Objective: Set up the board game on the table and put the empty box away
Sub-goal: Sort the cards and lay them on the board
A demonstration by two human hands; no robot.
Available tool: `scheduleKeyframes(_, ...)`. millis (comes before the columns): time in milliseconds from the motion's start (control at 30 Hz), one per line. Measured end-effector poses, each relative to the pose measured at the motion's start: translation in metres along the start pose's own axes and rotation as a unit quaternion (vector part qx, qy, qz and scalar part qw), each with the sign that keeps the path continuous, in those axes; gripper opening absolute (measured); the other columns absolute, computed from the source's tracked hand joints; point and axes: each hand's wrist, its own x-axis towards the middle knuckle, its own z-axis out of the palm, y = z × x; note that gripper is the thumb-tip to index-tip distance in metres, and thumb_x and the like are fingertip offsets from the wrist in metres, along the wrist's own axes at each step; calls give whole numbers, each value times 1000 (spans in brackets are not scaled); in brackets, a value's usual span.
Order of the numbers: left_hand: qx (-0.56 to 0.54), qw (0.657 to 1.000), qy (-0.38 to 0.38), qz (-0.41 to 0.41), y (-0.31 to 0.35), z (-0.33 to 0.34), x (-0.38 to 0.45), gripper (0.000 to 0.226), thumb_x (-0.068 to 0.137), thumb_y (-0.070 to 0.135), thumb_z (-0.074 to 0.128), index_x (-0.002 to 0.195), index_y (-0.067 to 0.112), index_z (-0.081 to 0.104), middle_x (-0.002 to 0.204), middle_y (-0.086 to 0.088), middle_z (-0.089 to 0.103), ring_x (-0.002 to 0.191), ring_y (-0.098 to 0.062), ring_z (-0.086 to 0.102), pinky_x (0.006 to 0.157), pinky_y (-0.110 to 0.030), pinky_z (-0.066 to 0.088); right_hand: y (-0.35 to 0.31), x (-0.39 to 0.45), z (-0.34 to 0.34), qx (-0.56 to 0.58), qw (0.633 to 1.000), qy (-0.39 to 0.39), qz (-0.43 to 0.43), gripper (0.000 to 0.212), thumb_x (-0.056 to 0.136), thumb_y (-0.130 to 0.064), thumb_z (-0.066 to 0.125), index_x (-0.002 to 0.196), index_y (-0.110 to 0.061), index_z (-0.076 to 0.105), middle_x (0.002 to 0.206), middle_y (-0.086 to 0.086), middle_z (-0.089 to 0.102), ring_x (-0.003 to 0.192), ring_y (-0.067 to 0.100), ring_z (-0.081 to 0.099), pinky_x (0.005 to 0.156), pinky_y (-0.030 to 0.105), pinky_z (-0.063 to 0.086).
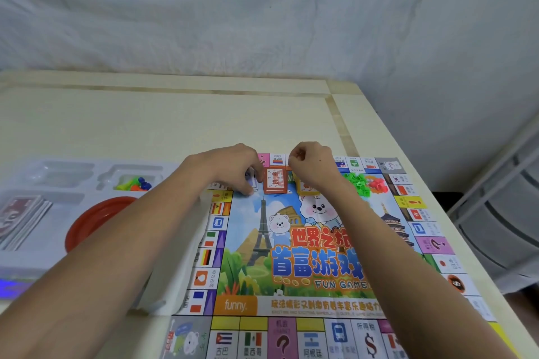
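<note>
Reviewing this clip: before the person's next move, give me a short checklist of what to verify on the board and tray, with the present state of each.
1. Board unfolded flat on the table: ok.
2. Red card deck placed on the board's far side: ok.
3. Left hand setting down a small stack by the red deck: fingers curled on it; what it is, cannot tell.
4. Right hand hides the yellow deck; whether it holds it: cannot tell.
5. Green houses and red houses out on the board: ok, in loose piles.
6. Tray emptied: not ok; pawns, paper money and a red dish remain.
</note>
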Motion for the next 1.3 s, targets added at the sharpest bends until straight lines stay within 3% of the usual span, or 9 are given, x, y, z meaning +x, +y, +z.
scheduleKeyframes(200, -17, 1000, 14, -11, -5, 6, -1, 20, 74, 44, 74, 91, 33, 73, 111, 10, 61, 95, -6, 56, 79, -33, 54, 2, 2, -13, -36, 999, -27, 7, 25, 88, -8, 49, 104, -13, 67, 105, 9, 66, 74, 16, 58, 54, 18, 41)
scheduleKeyframes(300, -16, 1000, 15, -7, -6, 7, -2, 19, 77, 44, 74, 92, 33, 73, 115, 11, 61, 99, -7, 58, 81, -32, 54, 2, 0, -15, -129, 985, -109, 40, 35, 88, -35, 59, 121, -21, 57, 121, 11, 51, 92, 27, 57, 78, 32, 49)
scheduleKeyframes(400, -6, 1000, 15, 4, -4, 6, -2, 23, 77, 44, 73, 96, 32, 72, 112, 11, 60, 98, -7, 57, 81, -32, 53, 2, -4, -6, -198, 967, -145, 73, 53, 84, -51, 62, 128, -25, 50, 126, 13, 43, 117, 37, 47, 99, 45, 42)
scheduleKeyframes(567, -22, 1000, 10, -4, -4, 0, -10, 54, 75, 51, 73, 123, 34, 58, 127, 12, 50, 113, -8, 48, 91, -32, 48, 2, 2, -6, -190, 974, -106, 62, 45, 84, -45, 60, 124, -25, 53, 121, 12, 52, 121, 34, 43, 92, 41, 35)
scheduleKeyframes(733, -4, 998, -32, -56, -10, -4, -17, 74, 72, 55, 76, 137, 42, 42, 124, 9, 49, 115, -12, 48, 92, -37, 49, 9, 5, -31, -177, 972, -120, 100, 48, 87, -28, 55, 134, -21, 49, 133, 14, 51, 116, 31, 50, 96, 39, 45)
scheduleKeyframes(867, 11, 998, -41, -54, -7, -2, -13, 68, 75, 51, 75, 136, 40, 46, 116, 7, 52, 110, -13, 50, 85, -32, 48, 2, -5, -28, -202, 953, -195, 119, 57, 79, -39, 70, 130, -22, 49, 133, 13, 47, 112, 29, 51, 92, 40, 49)
scheduleKeyframes(967, 23, 998, -38, -41, -6, -4, -11, 56, 76, 49, 74, 128, 40, 56, 110, 6, 53, 105, -13, 52, 85, -33, 51, -1, -6, -17, -211, 952, -181, 130, 65, 74, -42, 74, 132, -26, 48, 138, 16, 38, 124, 38, 44, 101, 47, 44)
scheduleKeyframes(1167, 37, 999, -26, -19, -6, -4, -11, 47, 77, 45, 74, 121, 36, 65, 102, 10, 52, 98, -11, 53, 82, -34, 53, -4, -1, 2, -220, 955, -154, 124, 53, 75, -39, 68, 123, -22, 54, 127, 16, 46, 122, 37, 42, 90, 43, 41)
scheduleKeyframes(1300, 44, 999, -24, -9, -3, -6, -10, 46, 76, 44, 74, 120, 33, 66, 104, 9, 52, 98, -12, 54, 81, -32, 54, -3, 2, 5, -207, 959, -144, 127, 46, 75, -33, 67, 118, -19, 55, 124, 17, 48, 120, 37, 43, 94, 45, 44)
